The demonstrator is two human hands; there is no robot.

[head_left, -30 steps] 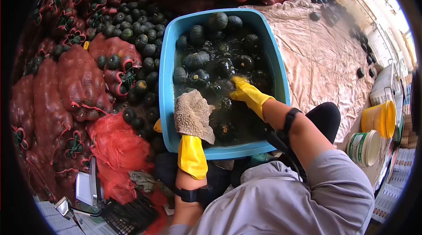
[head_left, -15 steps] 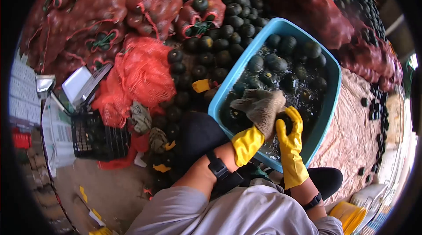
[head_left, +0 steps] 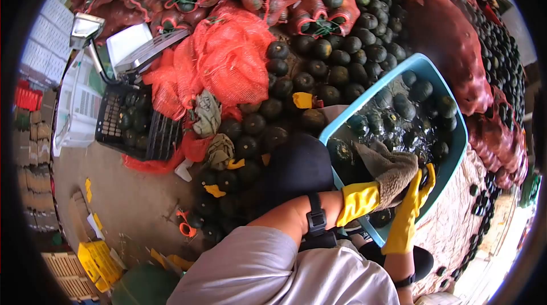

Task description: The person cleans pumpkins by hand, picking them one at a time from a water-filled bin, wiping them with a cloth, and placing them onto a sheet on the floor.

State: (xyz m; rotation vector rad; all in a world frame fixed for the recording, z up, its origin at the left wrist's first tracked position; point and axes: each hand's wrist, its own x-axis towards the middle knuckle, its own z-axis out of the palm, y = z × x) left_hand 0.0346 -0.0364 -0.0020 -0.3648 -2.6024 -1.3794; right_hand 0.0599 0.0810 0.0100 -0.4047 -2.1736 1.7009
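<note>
A brown cloth (head_left: 394, 175) covers the fingers of my left hand (head_left: 360, 202), which wears a yellow rubber glove and is closed in the cloth. My right hand (head_left: 405, 222), also in a yellow glove, curls around a small dark green pumpkin that is mostly hidden by the glove and cloth. Both hands are close together over the near end of a blue tub (head_left: 366, 95). Wet dark green pumpkins (head_left: 404, 108) sit in the water farther inside it.
Loose pumpkins (head_left: 339, 57) lie on the floor beyond the tub. Red mesh sacks (head_left: 447, 48) stand behind and to the right. A crumpled red net (head_left: 233, 60) and a black crate (head_left: 165, 137) are at the left. A pale sheet (head_left: 450, 214) covers the right-hand floor.
The view has swung left, so the tub and hands appear farther right. My hands remain together over the tub with the cloth; the pumpkin between them is less visible now.
</note>
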